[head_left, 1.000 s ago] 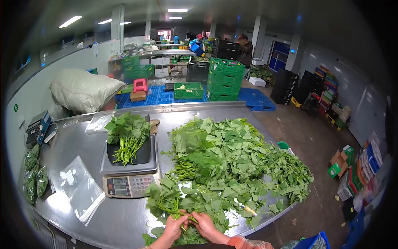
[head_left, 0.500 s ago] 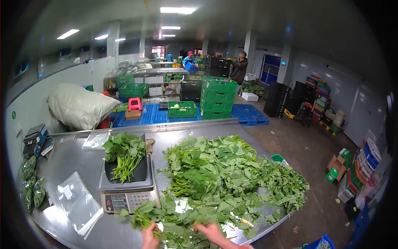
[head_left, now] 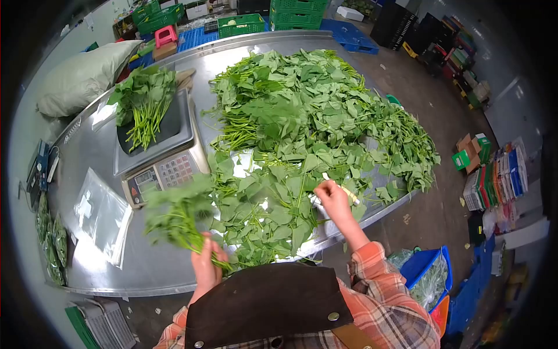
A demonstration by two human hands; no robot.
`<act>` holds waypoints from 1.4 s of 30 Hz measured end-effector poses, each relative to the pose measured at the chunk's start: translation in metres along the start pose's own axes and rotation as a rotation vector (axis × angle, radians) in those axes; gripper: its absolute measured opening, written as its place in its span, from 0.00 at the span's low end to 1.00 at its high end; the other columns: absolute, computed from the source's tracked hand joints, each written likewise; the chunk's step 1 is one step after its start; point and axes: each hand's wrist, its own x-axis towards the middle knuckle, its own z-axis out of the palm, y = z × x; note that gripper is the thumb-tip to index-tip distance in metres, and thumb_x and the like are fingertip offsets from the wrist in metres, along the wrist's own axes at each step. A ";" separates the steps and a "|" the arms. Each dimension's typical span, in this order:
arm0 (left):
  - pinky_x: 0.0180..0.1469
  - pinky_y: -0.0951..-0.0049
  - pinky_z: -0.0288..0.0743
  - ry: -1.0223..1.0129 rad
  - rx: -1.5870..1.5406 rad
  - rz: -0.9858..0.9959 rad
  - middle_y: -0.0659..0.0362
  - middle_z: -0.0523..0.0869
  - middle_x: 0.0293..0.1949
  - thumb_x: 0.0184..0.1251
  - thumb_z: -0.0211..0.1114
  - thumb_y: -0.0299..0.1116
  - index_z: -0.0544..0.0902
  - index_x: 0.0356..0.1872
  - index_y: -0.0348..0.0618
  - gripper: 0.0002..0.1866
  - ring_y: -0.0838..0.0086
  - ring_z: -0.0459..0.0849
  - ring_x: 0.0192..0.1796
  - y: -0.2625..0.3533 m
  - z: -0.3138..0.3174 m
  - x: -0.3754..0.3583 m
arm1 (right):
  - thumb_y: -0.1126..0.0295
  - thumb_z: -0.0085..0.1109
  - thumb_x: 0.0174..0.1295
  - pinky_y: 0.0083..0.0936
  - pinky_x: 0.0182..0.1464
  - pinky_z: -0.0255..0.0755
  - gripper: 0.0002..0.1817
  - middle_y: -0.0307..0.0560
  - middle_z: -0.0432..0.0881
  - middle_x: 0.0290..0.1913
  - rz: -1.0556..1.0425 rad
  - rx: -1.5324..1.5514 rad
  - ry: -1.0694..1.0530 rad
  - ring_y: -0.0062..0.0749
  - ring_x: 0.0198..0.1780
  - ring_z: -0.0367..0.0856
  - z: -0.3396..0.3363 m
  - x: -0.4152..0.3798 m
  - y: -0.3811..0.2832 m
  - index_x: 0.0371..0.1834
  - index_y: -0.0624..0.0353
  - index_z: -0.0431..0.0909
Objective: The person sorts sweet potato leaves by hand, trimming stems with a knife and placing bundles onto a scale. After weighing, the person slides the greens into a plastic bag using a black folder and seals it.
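Observation:
My left hand (head_left: 207, 260) is closed around the stems of a bunch of leafy greens (head_left: 177, 218), whose leaves point left and are blurred by motion. To the right, my right hand (head_left: 336, 203) hovers over loose leaves with thumb and fingertips pinched together; whatever may be between them is hidden. Beside it lies a small pale yellow and white object (head_left: 350, 195) that I cannot identify. Loose greens (head_left: 279, 203) are scattered between the hands, and a big heap of greens (head_left: 314, 104) covers the table behind them. Another bunch of greens (head_left: 145, 110) rests on the digital scale (head_left: 165, 174).
Clear plastic bags (head_left: 104, 215) lie left on the metal table (head_left: 157, 276). Bagged greens (head_left: 52, 244) sit at its left edge. A blue crate (head_left: 430, 273) stands right of me. Green crates (head_left: 299, 14) and a large white sack (head_left: 87, 78) are beyond the table.
The view has tilted down, bringing my apron and sleeves into sight. My left hand still holds its bunch; my right hand has moved away to the right, closer to the pale object.

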 end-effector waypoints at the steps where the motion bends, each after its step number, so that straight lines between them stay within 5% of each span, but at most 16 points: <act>1: 0.28 0.76 0.62 -0.031 -0.128 -0.084 0.67 0.68 0.20 0.68 0.55 0.35 0.73 0.46 0.40 0.11 0.81 0.64 0.21 0.003 0.001 0.008 | 0.62 0.60 0.57 0.33 0.37 0.73 0.14 0.56 0.81 0.31 0.022 -0.083 -0.043 0.46 0.33 0.80 0.005 -0.003 -0.005 0.32 0.65 0.76; 4: 0.24 0.79 0.54 -0.141 -0.351 -0.335 0.70 0.60 0.14 0.70 0.54 0.39 0.74 0.46 0.42 0.12 0.82 0.57 0.18 -0.004 -0.012 0.030 | 0.62 0.62 0.54 0.38 0.39 0.72 0.14 0.57 0.79 0.31 0.016 -0.248 -0.117 0.52 0.35 0.78 0.036 -0.013 -0.010 0.30 0.64 0.75; 7: 0.25 0.79 0.54 -0.213 -0.364 -0.420 0.70 0.58 0.13 0.69 0.54 0.39 0.75 0.44 0.42 0.12 0.83 0.58 0.18 -0.015 -0.012 0.038 | 0.61 0.64 0.52 0.35 0.36 0.72 0.14 0.53 0.77 0.32 -0.426 -0.231 0.015 0.47 0.34 0.77 0.064 -0.014 -0.009 0.30 0.63 0.77; 11: 0.27 0.78 0.59 -0.046 -0.238 -0.388 0.65 0.70 0.20 0.65 0.60 0.38 0.76 0.43 0.40 0.13 0.81 0.64 0.22 -0.028 0.004 0.050 | 0.66 0.63 0.52 0.35 0.37 0.72 0.11 0.53 0.76 0.32 -0.287 -0.207 -0.160 0.47 0.36 0.77 0.087 0.004 0.013 0.34 0.61 0.77; 12: 0.29 0.76 0.63 -0.099 -0.228 -0.363 0.60 0.77 0.29 0.64 0.62 0.37 0.76 0.44 0.38 0.14 0.79 0.68 0.24 -0.030 0.005 0.054 | 0.67 0.61 0.55 0.28 0.32 0.69 0.09 0.47 0.75 0.27 -0.286 -0.030 -0.118 0.35 0.30 0.76 0.088 0.011 0.010 0.33 0.61 0.75; 15: 0.31 0.75 0.65 -0.078 -0.121 -0.311 0.57 0.81 0.35 0.64 0.61 0.36 0.76 0.46 0.37 0.15 0.79 0.69 0.25 -0.039 0.020 0.056 | 0.68 0.58 0.60 0.21 0.29 0.64 0.08 0.39 0.71 0.23 0.118 0.324 -0.422 0.21 0.26 0.68 0.078 0.010 -0.011 0.30 0.62 0.73; 16: 0.31 0.75 0.67 -0.109 -0.067 -0.271 0.55 0.82 0.39 0.63 0.62 0.36 0.76 0.46 0.35 0.16 0.78 0.71 0.28 -0.039 0.027 0.055 | 0.69 0.56 0.63 0.17 0.28 0.60 0.09 0.34 0.67 0.25 0.105 0.391 -0.511 0.14 0.26 0.62 0.069 0.002 -0.032 0.28 0.61 0.71; 19: 0.29 0.77 0.66 -0.094 0.068 -0.182 0.55 0.83 0.36 0.61 0.64 0.36 0.80 0.42 0.34 0.14 0.79 0.73 0.28 -0.035 0.050 0.054 | 0.70 0.55 0.62 0.21 0.31 0.62 0.07 0.37 0.68 0.27 -0.265 0.334 -0.618 0.20 0.29 0.66 0.063 -0.017 -0.068 0.30 0.62 0.71; 21: 0.27 0.79 0.66 -0.116 0.176 -0.174 0.57 0.83 0.32 0.60 0.65 0.36 0.81 0.38 0.34 0.13 0.79 0.74 0.27 -0.037 0.052 0.062 | 0.73 0.55 0.59 0.32 0.41 0.67 0.05 0.49 0.69 0.30 -0.515 0.160 -0.642 0.43 0.37 0.71 0.067 -0.023 -0.076 0.32 0.63 0.71; 26: 0.22 0.81 0.61 -0.005 0.108 -0.324 0.61 0.80 0.24 0.57 0.67 0.33 0.82 0.33 0.33 0.11 0.79 0.71 0.19 -0.048 0.041 0.073 | 0.76 0.55 0.57 0.34 0.48 0.69 0.06 0.50 0.73 0.38 -0.863 0.123 -0.644 0.45 0.43 0.73 0.073 -0.038 -0.101 0.38 0.62 0.73; 29: 0.21 0.80 0.60 -0.122 -0.015 -0.373 0.59 0.80 0.23 0.58 0.65 0.31 0.82 0.32 0.33 0.10 0.79 0.69 0.17 -0.048 0.025 0.079 | 0.76 0.53 0.58 0.34 0.50 0.68 0.08 0.51 0.74 0.42 -0.764 0.242 -0.646 0.46 0.44 0.73 0.067 -0.043 -0.097 0.41 0.61 0.73; 33: 0.23 0.80 0.60 0.137 -0.200 -0.306 0.56 0.82 0.33 0.62 0.62 0.34 0.77 0.43 0.32 0.15 0.81 0.72 0.26 -0.049 0.010 0.095 | 0.72 0.50 0.64 0.31 0.50 0.68 0.08 0.47 0.75 0.42 -0.226 0.732 -0.663 0.34 0.43 0.74 0.037 -0.059 -0.088 0.43 0.62 0.72; 36: 0.28 0.80 0.63 -0.075 -0.179 -0.302 0.60 0.80 0.42 0.63 0.62 0.35 0.75 0.50 0.41 0.16 0.81 0.72 0.34 -0.028 0.005 0.079 | 0.62 0.46 0.67 0.26 0.45 0.71 0.14 0.45 0.76 0.41 0.098 1.145 -0.385 0.29 0.41 0.75 0.021 -0.029 -0.077 0.44 0.62 0.71; 38: 0.30 0.81 0.64 -0.145 -0.212 -0.313 0.62 0.79 0.43 0.63 0.62 0.35 0.75 0.51 0.43 0.17 0.81 0.72 0.36 -0.026 0.006 0.072 | 0.59 0.46 0.67 0.24 0.40 0.72 0.14 0.45 0.77 0.39 0.325 1.151 -0.347 0.28 0.40 0.76 0.029 -0.018 -0.064 0.40 0.61 0.71; 39: 0.31 0.81 0.64 -0.158 -0.236 -0.323 0.62 0.79 0.43 0.63 0.62 0.35 0.75 0.51 0.43 0.17 0.81 0.72 0.36 -0.025 0.010 0.068 | 0.56 0.49 0.66 0.20 0.36 0.73 0.20 0.44 0.78 0.39 0.307 0.788 -0.536 0.24 0.35 0.76 0.046 -0.020 -0.050 0.46 0.64 0.72; 42: 0.29 0.79 0.65 -0.170 -0.265 -0.293 0.61 0.80 0.41 0.62 0.62 0.32 0.75 0.49 0.42 0.15 0.80 0.74 0.35 -0.031 0.017 0.063 | 0.56 0.56 0.62 0.14 0.30 0.69 0.19 0.38 0.78 0.28 0.288 0.480 -0.892 0.17 0.26 0.74 0.070 -0.045 -0.094 0.43 0.63 0.76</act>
